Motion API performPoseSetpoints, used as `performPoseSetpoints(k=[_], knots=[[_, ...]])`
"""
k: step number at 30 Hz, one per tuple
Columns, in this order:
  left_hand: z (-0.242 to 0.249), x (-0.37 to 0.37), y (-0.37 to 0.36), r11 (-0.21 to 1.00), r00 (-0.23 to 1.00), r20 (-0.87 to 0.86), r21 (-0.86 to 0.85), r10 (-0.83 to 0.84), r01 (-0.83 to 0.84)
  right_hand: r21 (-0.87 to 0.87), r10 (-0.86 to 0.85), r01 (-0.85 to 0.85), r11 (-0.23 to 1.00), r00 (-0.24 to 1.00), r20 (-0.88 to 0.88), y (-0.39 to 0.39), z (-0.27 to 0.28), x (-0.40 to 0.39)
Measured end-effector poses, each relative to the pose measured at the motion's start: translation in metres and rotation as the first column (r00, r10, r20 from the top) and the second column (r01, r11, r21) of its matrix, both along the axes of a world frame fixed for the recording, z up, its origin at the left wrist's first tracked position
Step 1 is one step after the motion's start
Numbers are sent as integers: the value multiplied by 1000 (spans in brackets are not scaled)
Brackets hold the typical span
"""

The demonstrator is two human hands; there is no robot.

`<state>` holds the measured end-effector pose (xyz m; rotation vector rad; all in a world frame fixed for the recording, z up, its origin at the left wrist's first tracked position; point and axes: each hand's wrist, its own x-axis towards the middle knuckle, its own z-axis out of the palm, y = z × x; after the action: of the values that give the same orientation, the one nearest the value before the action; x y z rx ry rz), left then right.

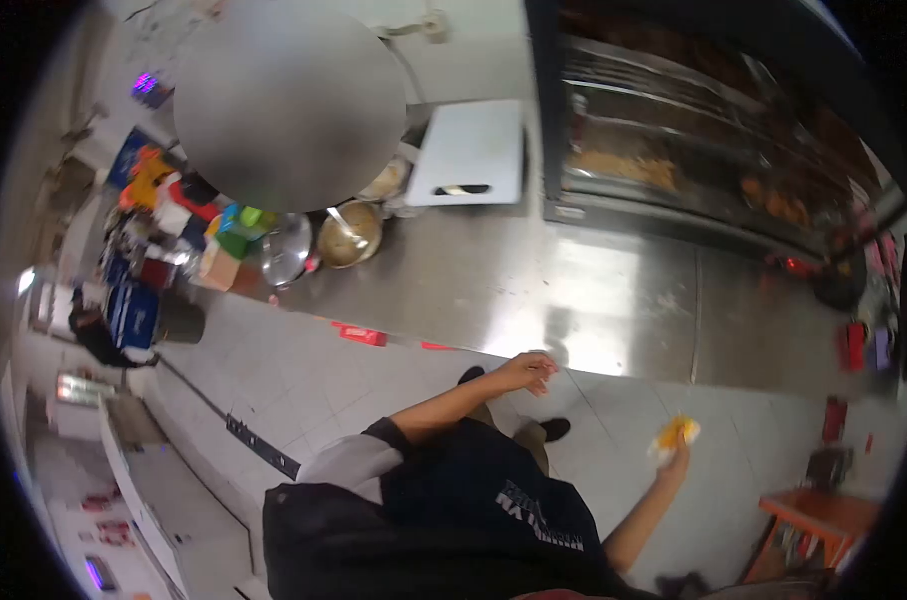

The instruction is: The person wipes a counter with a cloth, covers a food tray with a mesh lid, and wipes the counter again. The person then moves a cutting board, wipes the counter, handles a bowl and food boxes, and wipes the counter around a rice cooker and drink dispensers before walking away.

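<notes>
My right hand (681, 452) is closed on a yellow and white item (674, 437), perhaps a cloth or wrapped food, held out over the floor. Near the front edge of the steel counter (434, 290), my left hand (529, 372) hangs with its fingers partly curled and somewhat blurred; whether it holds anything is unclear. A white cutting board (469, 150) lies at the back of the counter. Left of it are a metal pot (350, 235) with a utensil in it and a round metal lid (287, 250).
A glass display case (624, 215) with food inside stands on the counter at right. Colourful packages (239, 230) crowd the counter's left end. An orange table (824, 510) stands at lower right. A blurred disc covers part of the upper left.
</notes>
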<state>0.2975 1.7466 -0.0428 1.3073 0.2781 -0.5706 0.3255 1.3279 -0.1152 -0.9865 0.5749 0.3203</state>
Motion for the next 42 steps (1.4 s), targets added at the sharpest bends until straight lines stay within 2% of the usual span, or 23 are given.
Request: performPoseSetpoints(k=[2,4,6,7,9,10,11,13,15,18,21,22,24,27,30,33,36,39,41,42], knots=[[33,10,23,983,983,-123,-108,136,-149,-12,-25,25,1000,1000,8,6,-3,-19],[55,13,75,904,927,-5,-219,374,-366,-36,-33,32,999,999,-14,23,1,-40],[77,9,141,757,792,83,-370,605,-539,53,-62,65,996,996,-64,40,-17,-54],[90,1,183,657,693,109,-450,713,-605,118,-38,43,992,998,-46,45,-39,-60],[111,-29,281,569,527,245,-518,814,-638,243,5,0,970,1000,-21,65,-86,-63],[133,-51,322,507,406,307,-596,861,-623,217,6,2,976,999,-38,92,-83,-63],[149,-73,364,351,195,308,-612,931,-709,191,4,6,982,999,-53,120,-84,-62],[154,-129,469,286,-24,488,-551,872,-784,162,25,-15,987,998,-55,192,-53,-62],[140,-173,563,6,-307,484,-543,820,-840,153,65,-58,986,997,-41,268,-18,-68],[58,-229,700,-184,-241,603,-155,760,-970,113,88,-82,990,995,-49,348,4,-75],[-16,-243,762,-150,-88,491,90,866,-985,12,143,-143,990,986,-85,394,24,-86],[-37,-238,778,-145,22,608,225,794,-963,32,162,-160,987,985,-61,399,26,-86],[-69,-221,792,-179,284,750,470,597,-864,68,188,-187,980,982,-9,392,25,-92],[-81,-191,788,-246,570,743,660,350,-709,-84,109,-113,990,992,-57,413,58,-106],[-105,-180,797,-403,780,592,776,201,-485,-135,103,-116,984,990,-101,421,67,-115],[-109,-174,796,-369,848,440,871,294,-324,-135,112,-123,983,990,-84,421,59,-120],[-97,-178,794,-258,834,418,904,359,-342,-138,122,-136,981,987,-106,417,56,-122],[-78,-202,801,-472,590,721,688,363,-551,-183,99,-120,976,988,-120,402,52,-128],[-21,-213,776,-622,113,913,353,392,-699,-172,70,-91,981,990,-122,384,47,-137],[-18,-223,780,-593,-85,892,221,444,-775,-138,60,-77,987,990,-127,373,43,-142]])
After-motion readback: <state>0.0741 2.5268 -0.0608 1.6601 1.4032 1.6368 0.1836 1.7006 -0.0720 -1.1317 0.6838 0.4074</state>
